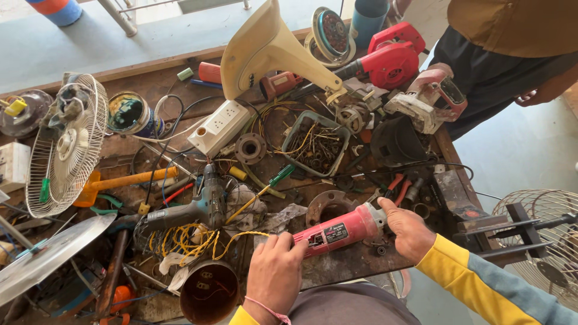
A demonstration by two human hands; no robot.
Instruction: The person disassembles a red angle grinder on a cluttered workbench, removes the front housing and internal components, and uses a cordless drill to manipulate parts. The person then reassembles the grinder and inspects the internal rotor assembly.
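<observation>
A red angle grinder body (340,230) lies across the near edge of the cluttered wooden workbench (150,81). My left hand (274,271) grips its rear end, fingers curled over the casing. Around its grey front head, my right hand (408,230) is closed from the right side. A round rusty metal flange (325,206) lies just behind the grinder. A grey power drill (195,207) rests to the left, above a tangle of yellow wire (186,239).
A grey tray of screws and wires (313,144), a white power strip (220,126), a cream fan base (265,48), a red blower (388,57), a fan grille (66,144) and a rusty can (209,292) crowd the bench. Another person (512,54) stands at the far right.
</observation>
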